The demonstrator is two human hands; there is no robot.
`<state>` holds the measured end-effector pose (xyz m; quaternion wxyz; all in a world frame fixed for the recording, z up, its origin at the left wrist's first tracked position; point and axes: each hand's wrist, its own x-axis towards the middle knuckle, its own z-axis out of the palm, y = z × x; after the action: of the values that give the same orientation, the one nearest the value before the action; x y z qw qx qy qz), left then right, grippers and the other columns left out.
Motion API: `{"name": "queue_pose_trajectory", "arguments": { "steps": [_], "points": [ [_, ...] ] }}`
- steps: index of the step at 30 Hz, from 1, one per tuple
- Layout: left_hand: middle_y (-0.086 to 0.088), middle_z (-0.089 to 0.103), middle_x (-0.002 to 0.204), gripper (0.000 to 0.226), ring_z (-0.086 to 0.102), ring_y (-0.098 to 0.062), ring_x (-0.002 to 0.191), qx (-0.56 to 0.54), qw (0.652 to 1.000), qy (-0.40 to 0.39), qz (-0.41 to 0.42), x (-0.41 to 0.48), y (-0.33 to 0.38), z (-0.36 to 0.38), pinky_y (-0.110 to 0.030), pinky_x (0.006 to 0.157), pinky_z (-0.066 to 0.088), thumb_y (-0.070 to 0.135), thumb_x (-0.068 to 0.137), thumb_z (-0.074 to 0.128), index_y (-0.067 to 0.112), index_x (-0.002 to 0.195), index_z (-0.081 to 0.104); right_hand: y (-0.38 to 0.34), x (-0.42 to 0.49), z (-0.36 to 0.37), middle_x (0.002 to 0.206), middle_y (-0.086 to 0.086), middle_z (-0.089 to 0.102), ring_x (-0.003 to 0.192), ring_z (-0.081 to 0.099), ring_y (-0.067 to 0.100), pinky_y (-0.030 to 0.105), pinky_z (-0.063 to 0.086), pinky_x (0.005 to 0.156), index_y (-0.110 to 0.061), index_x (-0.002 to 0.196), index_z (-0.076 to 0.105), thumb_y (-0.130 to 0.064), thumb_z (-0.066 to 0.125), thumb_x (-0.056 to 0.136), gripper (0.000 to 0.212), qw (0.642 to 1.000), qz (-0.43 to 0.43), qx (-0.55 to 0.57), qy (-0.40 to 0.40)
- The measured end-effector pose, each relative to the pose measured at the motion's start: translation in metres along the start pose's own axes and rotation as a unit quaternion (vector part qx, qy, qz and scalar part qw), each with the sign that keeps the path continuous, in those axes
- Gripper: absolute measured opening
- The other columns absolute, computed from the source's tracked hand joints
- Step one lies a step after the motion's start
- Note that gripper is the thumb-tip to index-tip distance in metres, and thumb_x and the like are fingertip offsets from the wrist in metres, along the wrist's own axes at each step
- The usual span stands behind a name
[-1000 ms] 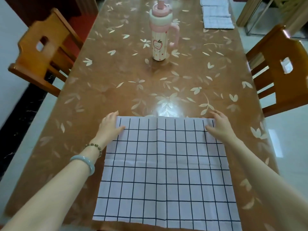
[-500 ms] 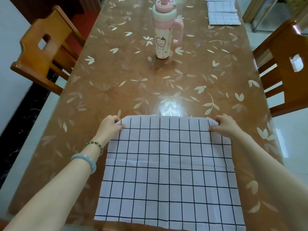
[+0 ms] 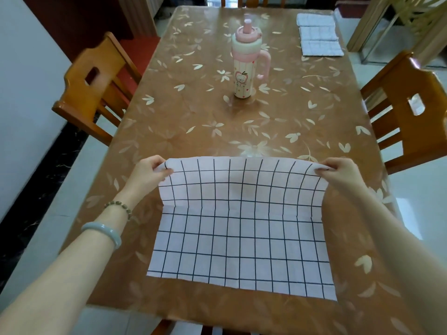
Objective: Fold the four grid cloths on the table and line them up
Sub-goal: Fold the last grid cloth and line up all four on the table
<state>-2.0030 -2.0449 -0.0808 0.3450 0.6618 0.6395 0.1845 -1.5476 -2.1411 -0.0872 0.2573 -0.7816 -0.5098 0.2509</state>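
Floral table (image 3: pixel 193 117), grid cloth (image 3: pixel 242 226) far corners pinched by left grip (image 3: pixel 150 172), right grip (image 3: pixel 341 172), seemingly raised

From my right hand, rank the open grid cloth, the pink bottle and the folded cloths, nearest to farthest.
1. Open grid cloth: the right hand pinches its far right corner.
2. Pink bottle: centre, ahead and left.
3. Folded cloths: far end, on the right.

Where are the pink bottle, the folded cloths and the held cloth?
pink bottle (image 3: pixel 243 78), head view, on its patterned body.
folded cloths (image 3: pixel 317 33), head view, on the middle one.
held cloth (image 3: pixel 242 238), head view, on its flat near half.
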Motion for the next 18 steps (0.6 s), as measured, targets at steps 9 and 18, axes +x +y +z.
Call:
{"name": "queue_pose_trajectory", "arguments": {
  "steps": [9,18],
  "points": [
    [0.001,0.072,0.075,0.01,0.063,-0.02,0.069,-0.019,0.996,-0.084,-0.017,-0.088,-0.023,-0.022,-0.029,0.066,0.049,0.011,0.075,0.079,0.019,0.074,0.074,0.016,-0.115,-0.001,0.076,-0.005,0.071,0.078,0.065,0.012,0.016,0.046,0.072,-0.015,0.078,0.075,0.001,0.069,0.076,0.017,1.0,0.008,0.014,0.003],
    [0.014,0.062,0.075,0.023,0.055,-0.006,0.079,0.153,0.968,-0.193,0.056,-0.153,-0.058,0.009,-0.032,0.074,0.049,0.001,0.075,0.065,0.022,0.068,0.071,0.074,-0.194,0.039,0.074,-0.004,0.072,0.079,0.063,0.022,0.03,0.048,0.066,-0.012,0.072,0.075,0.02,0.06,0.063,0.036,0.972,-0.111,-0.192,-0.075]
  ]
}}
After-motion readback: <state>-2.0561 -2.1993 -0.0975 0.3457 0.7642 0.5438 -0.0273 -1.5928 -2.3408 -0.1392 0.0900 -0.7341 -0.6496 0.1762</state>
